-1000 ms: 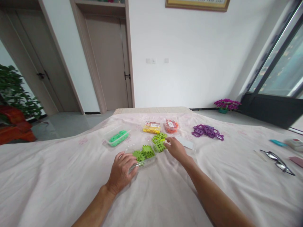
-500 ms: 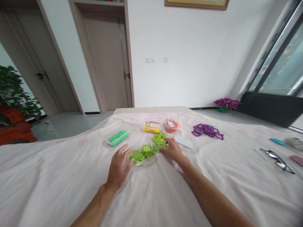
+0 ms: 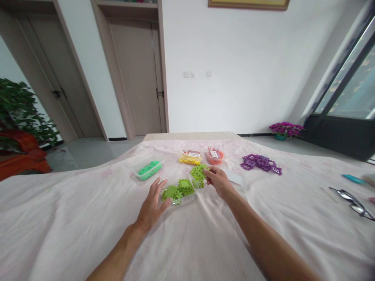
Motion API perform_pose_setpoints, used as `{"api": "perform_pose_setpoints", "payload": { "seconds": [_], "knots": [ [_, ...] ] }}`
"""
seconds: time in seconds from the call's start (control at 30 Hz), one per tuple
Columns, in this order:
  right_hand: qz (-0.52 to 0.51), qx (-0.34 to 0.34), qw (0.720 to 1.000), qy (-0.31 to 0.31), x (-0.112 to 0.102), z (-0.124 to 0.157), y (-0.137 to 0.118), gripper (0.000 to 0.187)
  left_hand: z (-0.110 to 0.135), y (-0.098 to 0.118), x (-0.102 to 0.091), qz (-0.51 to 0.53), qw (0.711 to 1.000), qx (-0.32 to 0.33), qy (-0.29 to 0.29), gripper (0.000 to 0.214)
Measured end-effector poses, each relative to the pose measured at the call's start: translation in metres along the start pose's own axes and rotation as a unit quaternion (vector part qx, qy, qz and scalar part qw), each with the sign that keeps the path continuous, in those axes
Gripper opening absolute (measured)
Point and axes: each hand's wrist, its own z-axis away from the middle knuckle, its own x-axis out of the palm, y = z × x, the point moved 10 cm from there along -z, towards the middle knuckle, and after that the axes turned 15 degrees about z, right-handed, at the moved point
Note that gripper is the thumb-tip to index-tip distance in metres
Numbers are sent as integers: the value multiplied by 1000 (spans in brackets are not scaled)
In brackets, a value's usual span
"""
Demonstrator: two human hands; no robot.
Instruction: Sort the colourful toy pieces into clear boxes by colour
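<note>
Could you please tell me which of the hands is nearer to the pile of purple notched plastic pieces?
Right. The right hand, holding yellow-green notched plastic pieces, is left of the purple pile; the left hand is farther left, at the clear plastic tray.

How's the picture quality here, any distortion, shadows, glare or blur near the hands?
In the head view, wide-angle distortion slants the leftmost door; in the head view, light looks soft, shadows on the cloth are faint, and the clear box shows thin glints; head view again, left hand and right hand look fairly distinct, but the yellow box's label isn't readable.
</note>
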Motion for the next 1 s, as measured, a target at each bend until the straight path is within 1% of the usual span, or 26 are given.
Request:
{"api": "perform_pose_setpoints", "payload": {
  "seconds": [0.07, 0.17, 0.23, 0.27, 0.33, 0.4, 0.5, 0.6, 0.7, 0.83, 0.93, 1.0],
  "knots": [
    [-39, 3, 998, -39, 22, 11, -12, 38, 0, 1, 1, -5, 1000, 2, -2, 63],
    [-43, 11, 993, -110, 54, 28, -22, 37, 1, 10, 2, -36, 999, 21, -6, 70],
    [-28, 18, 990, -134, 64, 34, -22, 39, 1, 20, 2, -75, 996, 48, -4, 75],
    [-21, 18, 991, -131, 64, 34, -22, 41, 1, 26, 2, -97, 993, 65, -4, 77],
    [-4, 12, 995, -98, 53, 29, -20, 41, 2, 38, 4, -133, 986, 100, -11, 77],
    [21, -4, 999, -47, 35, 21, -18, 39, 3, 45, 9, -157, 979, 125, -35, 71],
    [72, -24, 997, 29, 8, 8, -11, 37, 4, 47, 16, -177, 971, 140, -74, 58],
    [138, -30, 988, 68, -8, -1, 2, 39, 2, 48, 16, -180, 969, 149, -80, 47],
    [216, -37, 972, 81, -15, -8, 16, 38, 1, 54, 15, -167, 971, 158, -71, 35],
    [325, -65, 939, 88, -17, -13, 30, 35, 0, 63, 9, -155, 975, 148, -51, 20],
    [389, -103, 910, 100, -14, -12, 34, 36, -2, 68, 3, -147, 978, 143, -26, 18],
    [413, -128, 895, 111, -13, -10, 33, 37, -6, 64, -7, -138, 982, 126, 15, 21]
  ]
}}
